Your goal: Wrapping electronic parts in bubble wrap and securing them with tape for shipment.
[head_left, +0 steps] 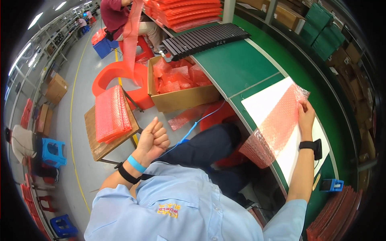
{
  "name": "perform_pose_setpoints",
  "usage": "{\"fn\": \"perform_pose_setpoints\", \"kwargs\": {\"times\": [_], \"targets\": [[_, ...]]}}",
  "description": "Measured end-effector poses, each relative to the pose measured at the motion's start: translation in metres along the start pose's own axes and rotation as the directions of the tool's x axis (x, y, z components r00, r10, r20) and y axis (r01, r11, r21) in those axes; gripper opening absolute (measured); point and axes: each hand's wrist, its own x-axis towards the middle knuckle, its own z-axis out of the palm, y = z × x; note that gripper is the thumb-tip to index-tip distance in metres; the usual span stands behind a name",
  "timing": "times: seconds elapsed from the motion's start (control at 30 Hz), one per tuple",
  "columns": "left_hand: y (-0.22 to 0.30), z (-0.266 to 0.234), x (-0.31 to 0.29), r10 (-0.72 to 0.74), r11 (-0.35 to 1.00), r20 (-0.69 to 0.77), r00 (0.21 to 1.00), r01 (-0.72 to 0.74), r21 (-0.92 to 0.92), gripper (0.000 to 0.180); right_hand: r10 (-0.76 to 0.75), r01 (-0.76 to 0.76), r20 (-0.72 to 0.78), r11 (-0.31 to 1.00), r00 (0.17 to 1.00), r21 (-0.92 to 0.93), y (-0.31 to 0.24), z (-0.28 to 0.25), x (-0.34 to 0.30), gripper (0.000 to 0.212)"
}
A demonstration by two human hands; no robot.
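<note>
My left hand (pixel 151 139) is raised in front of my body, closed in a fist, and nothing shows in it. My right hand (pixel 306 115) is over the green bench, its fingers pinching the edge of a red bubble-wrap sheet (pixel 281 122). The bubble wrap lies slantwise across a white board (pixel 260 103), and its lower end hangs past the bench's near edge. Both wrists carry black bands, and a light blue band is also on the left one.
A small wooden table (pixel 95 134) holds stacked red bubble-wrap pieces (pixel 112 114). Behind it stands an open carton (pixel 185 99) with red bubble wrap. A black slatted rack (pixel 209 40) lies on the bench (pixel 249 66). Beside my right forearm is a blue tape dispenser (pixel 332 185). A co-worker (pixel 114 16) sits beyond.
</note>
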Motion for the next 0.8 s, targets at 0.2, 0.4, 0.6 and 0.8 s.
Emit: {"fn": "perform_pose_setpoints", "kwargs": {"times": [0.2,0.4,0.6,0.8], "targets": [[-0.013,0.000,-0.013,0.038,0.995,-0.088,0.995,-0.030,0.090,0.042,-0.003,0.003,-0.016,1.000,1.000,-0.017,0.015,-0.001,-0.002,0.014],[-0.022,-0.011,-0.025,0.103,0.992,-0.100,0.990,-0.095,0.083,0.026,-0.014,-0.018,-0.243,0.991,0.970,-0.130,0.021,-0.001,0.004,0.017],[-0.021,-0.015,-0.020,0.115,0.991,-0.110,0.987,-0.106,0.085,0.021,-0.020,-0.028,-0.292,0.987,0.956,-0.159,0.035,-0.003,0.004,0.021],[-0.017,-0.014,-0.002,0.133,0.989,-0.083,0.988,-0.127,0.075,0.025,-0.019,-0.019,-0.243,0.988,0.970,-0.153,0.043,-0.003,0.025,0.022]]}}
